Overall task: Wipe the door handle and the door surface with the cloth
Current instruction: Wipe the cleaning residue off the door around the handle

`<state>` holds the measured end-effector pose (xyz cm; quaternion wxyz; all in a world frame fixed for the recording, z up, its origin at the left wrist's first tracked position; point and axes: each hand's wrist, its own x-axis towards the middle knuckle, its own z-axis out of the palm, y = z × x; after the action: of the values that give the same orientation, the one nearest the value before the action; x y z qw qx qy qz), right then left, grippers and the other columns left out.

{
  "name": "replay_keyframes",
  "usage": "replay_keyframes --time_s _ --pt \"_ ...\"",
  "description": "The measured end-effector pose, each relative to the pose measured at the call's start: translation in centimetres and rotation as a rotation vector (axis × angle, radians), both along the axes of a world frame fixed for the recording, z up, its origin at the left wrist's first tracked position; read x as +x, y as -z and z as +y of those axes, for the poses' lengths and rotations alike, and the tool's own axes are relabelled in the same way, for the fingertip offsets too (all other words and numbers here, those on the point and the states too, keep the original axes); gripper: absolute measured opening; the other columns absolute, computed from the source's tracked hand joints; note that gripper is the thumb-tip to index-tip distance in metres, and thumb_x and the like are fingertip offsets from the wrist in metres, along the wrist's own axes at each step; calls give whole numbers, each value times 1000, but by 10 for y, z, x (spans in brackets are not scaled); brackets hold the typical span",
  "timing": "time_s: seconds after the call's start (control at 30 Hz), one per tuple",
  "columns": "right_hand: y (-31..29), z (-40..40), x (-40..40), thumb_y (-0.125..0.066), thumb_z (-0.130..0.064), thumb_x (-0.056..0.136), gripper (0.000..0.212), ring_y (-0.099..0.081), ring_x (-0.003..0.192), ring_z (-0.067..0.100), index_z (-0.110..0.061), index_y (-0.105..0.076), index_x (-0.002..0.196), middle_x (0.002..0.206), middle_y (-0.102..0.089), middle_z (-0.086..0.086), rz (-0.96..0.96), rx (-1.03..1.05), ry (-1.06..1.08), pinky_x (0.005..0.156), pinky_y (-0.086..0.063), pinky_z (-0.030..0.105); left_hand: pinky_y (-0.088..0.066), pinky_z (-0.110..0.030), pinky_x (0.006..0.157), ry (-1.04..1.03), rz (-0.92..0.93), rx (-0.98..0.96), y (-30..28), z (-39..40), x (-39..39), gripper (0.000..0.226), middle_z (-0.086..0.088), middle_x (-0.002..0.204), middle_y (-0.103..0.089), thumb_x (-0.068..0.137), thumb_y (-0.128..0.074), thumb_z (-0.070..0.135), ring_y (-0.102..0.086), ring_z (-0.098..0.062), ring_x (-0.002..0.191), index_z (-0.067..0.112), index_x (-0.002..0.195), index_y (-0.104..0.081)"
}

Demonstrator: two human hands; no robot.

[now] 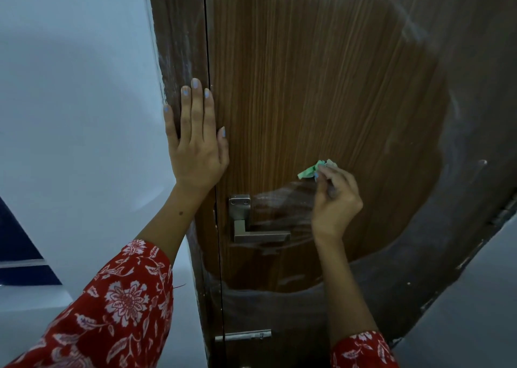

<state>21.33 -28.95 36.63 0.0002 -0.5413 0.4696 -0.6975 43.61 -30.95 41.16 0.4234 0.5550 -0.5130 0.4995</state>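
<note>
A brown wood-grain door fills the middle of the view, with whitish dust smears above and beside its handle. The square metal lever handle points right from its plate. My right hand is shut on a small crumpled green cloth, pressed to the door just above and right of the handle. My left hand lies flat with fingers spread on the door frame, its thumb over the gap onto the door.
A white wall stands left of the frame. A metal slide bolt sits low on the door. The door's dark hinge edge runs down the right side. A dark blue shape is at far left.
</note>
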Motion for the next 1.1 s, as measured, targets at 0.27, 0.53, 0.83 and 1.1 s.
replay_keyframes --time_s 0.27,0.53,0.83,1.1 --pt "-2 -5 2 -64 -5 84 19 -60 103 20 -4 -70 102 108 -63 11 -103 -5 71 90 -49 25 -10 -46 119 -6 -2 -13 0 -1 0 55 -17 154 -30 102 -32 29 -24 -29 145 5 150 -22" --pt "14 -4 -1 -66 1 80 20 -61 96 23 0 -71 100 105 -60 18 -73 -14 45 85 -41 2 -14 -48 117 2 4 -11 -1 0 -1 54 -18 153 -32 101 -32 29 -26 -30 144 4 149 -26" --pt "22 -4 2 -66 3 81 20 -63 97 24 0 -72 99 103 -63 18 9 -60 42 90 -46 15 -12 -47 118 -8 1 -13 -1 -1 0 54 -18 153 -32 101 -32 29 -25 -30 144 5 149 -25" --pt "28 -2 12 -69 4 78 23 -60 98 26 0 -70 100 105 -63 19 220 -101 18 92 -45 22 -13 -47 118 -10 -7 -21 0 -1 1 53 -18 152 -33 101 -34 28 -27 -30 143 4 148 -29"
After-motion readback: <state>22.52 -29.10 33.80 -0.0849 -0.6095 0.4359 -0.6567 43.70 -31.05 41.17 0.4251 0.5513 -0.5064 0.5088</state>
